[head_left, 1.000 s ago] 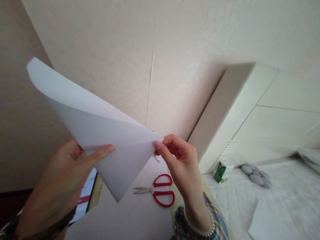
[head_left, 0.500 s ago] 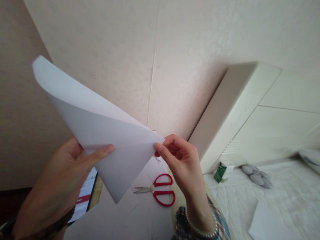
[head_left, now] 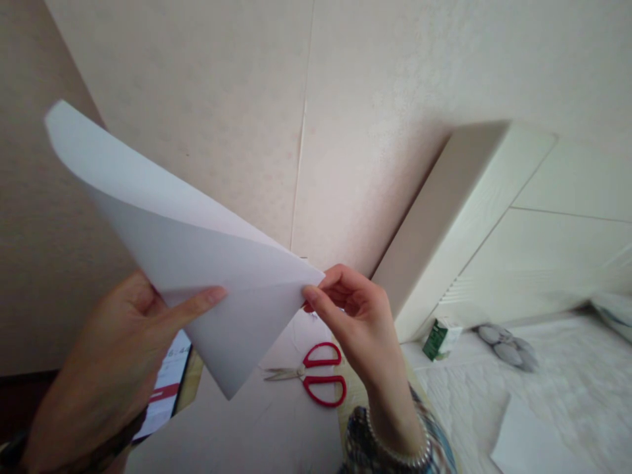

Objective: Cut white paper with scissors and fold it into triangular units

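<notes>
A folded sheet of white paper [head_left: 197, 247] is held in the air between the two hands, above the bench [head_left: 190, 383]. Its upper left end is curved open, and one corner points downward. The left hand [head_left: 118, 342] is at its lower left edge: the thumb lies flat on the near face, the other fingers are hidden behind, so the paper is gripped between them. The right hand [head_left: 353, 316] is at the right end of the paper and pinches the corner there with thumb and curled forefinger. Below, on white paper [head_left: 247, 431] which covers part of the bench, lie scissors [head_left: 301, 373] with red handles, their blades toward the left. A device with a lit screen [head_left: 166, 395] is partly behind the left hand. To the right, a green and white carton [head_left: 441, 339] stands near a grey cushion [head_left: 507, 347], and another paper sheet [head_left: 530, 438] lies on the bed [head_left: 459, 408].
</notes>
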A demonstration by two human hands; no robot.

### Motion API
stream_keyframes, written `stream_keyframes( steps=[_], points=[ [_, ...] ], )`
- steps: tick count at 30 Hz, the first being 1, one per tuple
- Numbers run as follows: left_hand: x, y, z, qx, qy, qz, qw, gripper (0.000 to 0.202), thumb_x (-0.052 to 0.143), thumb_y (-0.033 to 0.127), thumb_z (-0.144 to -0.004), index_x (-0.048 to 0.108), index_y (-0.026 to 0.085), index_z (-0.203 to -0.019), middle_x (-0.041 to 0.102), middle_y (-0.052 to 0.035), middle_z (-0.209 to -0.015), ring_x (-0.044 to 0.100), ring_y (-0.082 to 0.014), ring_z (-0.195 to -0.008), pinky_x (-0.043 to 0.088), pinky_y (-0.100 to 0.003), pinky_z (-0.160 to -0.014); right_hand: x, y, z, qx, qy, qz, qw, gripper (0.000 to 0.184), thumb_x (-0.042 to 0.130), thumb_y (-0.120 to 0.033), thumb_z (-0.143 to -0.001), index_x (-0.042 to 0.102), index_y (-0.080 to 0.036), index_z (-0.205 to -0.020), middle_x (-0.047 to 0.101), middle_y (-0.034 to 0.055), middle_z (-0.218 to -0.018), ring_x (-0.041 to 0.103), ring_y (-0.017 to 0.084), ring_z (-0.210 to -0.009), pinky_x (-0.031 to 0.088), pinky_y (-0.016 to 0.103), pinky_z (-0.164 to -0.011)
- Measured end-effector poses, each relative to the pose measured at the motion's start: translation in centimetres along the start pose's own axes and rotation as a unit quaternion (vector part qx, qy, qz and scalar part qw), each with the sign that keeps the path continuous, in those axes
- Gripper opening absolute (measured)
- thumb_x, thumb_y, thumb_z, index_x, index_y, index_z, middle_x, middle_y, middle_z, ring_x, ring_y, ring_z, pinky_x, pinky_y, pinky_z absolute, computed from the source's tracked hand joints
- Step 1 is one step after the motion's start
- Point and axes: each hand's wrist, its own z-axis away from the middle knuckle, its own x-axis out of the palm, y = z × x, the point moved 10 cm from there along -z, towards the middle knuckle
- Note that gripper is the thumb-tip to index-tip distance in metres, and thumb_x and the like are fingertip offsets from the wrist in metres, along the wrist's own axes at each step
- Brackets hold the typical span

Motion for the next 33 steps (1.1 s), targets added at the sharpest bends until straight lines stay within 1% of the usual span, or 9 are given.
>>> stream_keyframes(
  steps=[4,7,12,15,17,21,26,30,33],
  points=[
    [-0.2,0.1,0.0,0.009,-0.007,-0.012,1.0,0.039,0.09,0.024,-0.06,0.076,0.018,-0.097,0.083,-0.002,-0.092,0.077,-0.0214,-0.081,0.061,-0.022,-0.069,-0.2,-0.3,0.0,-0.004,-0.003,0.054,0.999,0.019,0.067,-0.024,-0.08,0.056,-0.021,-0.064,0.065,-0.003,-0.06,0.065,0.013,-0.06,0.051,0.024,-0.06],
    [-0.2,0.3,0.1,0.015,-0.009,-0.025,1.0,0.039,0.09,0.024,-0.06,0.075,0.019,-0.095,0.083,-0.0023,-0.094,0.076,-0.0213,-0.082,0.06,-0.022,-0.069,-0.7,-0.4,0.1,-0.005,0.002,0.085,0.996,0.02,0.068,-0.029,-0.082,0.06,-0.021,-0.066,0.068,-0.0019,-0.063,0.066,0.014,-0.062,0.051,0.024,-0.061],
    [0.0,0.4,0.2,0.019,-0.018,-0.028,0.999,0.038,0.089,0.024,-0.063,0.073,0.019,-0.096,0.082,-0.0033,-0.097,0.076,-0.0223,-0.087,0.06,-0.025,-0.072,-1.3,-0.6,0.1,-0.026,-0.005,0.075,0.997,0.02,0.068,-0.029,-0.086,0.066,-0.02,-0.068,0.072,-0.0008,-0.065,0.067,0.014,-0.063,0.051,0.024,-0.062],
    [0.4,0.4,0.0,0.022,-0.05,-0.008,0.998,0.032,0.088,0.024,-0.063,0.074,0.019,-0.092,0.082,-0.0037,-0.092,0.075,-0.0228,-0.089,0.059,-0.027,-0.075,-1.6,-0.3,0.0,-0.025,-0.009,0.067,0.997,0.019,0.07,-0.027,-0.085,0.068,-0.021,-0.067,0.071,-0.0018,-0.063,0.066,0.013,-0.062,0.049,0.023,-0.059],
    [-0.4,0.8,-0.4,0.035,-0.033,0.001,0.999,0.03,0.088,0.026,-0.059,0.075,0.019,-0.084,0.081,-0.0032,-0.082,0.075,-0.0225,-0.082,0.058,-0.027,-0.072,-1.9,-0.1,0.0,-0.025,-0.002,0.053,0.998,0.018,0.071,-0.026,-0.085,0.07,-0.021,-0.068,0.07,-0.0022,-0.063,0.064,0.012,-0.061,0.047,0.021,-0.056],
    [-1.8,1.9,-0.7,0.061,0.007,-0.012,0.998,0.019,0.086,0.026,-0.057,0.074,0.02,-0.071,0.077,-0.0002,-0.071,0.069,-0.0167,-0.068,0.054,-0.024,-0.068,-2.5,-0.4,0.1,-0.04,0.022,0.056,0.997,0.016,0.072,-0.026,-0.084,0.072,-0.024,-0.068,0.07,-0.0027,-0.062,0.062,0.011,-0.058,0.045,0.019,-0.052],
    [-1.6,2.2,-0.5,0.061,-0.004,-0.012,0.998,0.015,0.083,0.029,-0.06,0.075,0.02,-0.069,0.075,0.0001,-0.068,0.066,-0.0148,-0.067,0.052,-0.022,-0.065,-2.8,-1.2,0.3,-0.06,0.016,0.089,0.994,0.017,0.072,-0.027,-0.085,0.072,-0.026,-0.068,0.07,-0.0022,-0.063,0.066,0.013,-0.061,0.048,0.019,-0.054],
    [-1.6,1.9,-0.6,0.044,-0.01,-0.037,0.998,0.015,0.084,0.03,-0.059,0.074,0.02,-0.063,0.071,-0.0004,-0.06,0.062,-0.0151,-0.057,0.049,-0.023,-0.056,-3.3,-1.7,0.5,-0.078,0.016,0.127,0.989,0.018,0.071,-0.032,-0.086,0.073,-0.026,-0.07,0.07,-0.0002,-0.064,0.066,0.015,-0.059,0.05,0.022,-0.053],
    [-1.9,1.7,-0.7,0.027,-0.014,-0.066,0.997,0.018,0.085,0.03,-0.055,0.069,0.021,-0.053,0.064,0.0016,-0.052,0.054,-0.0136,-0.049,0.042,-0.023,-0.046,-3.1,-1.9,0.6,-0.083,0.0,0.157,0.984,0.02,0.071,-0.035,-0.086,0.074,-0.024,-0.07,0.071,0.0011,-0.064,0.067,0.016,-0.059,0.05,0.023,-0.054]
  ],
)
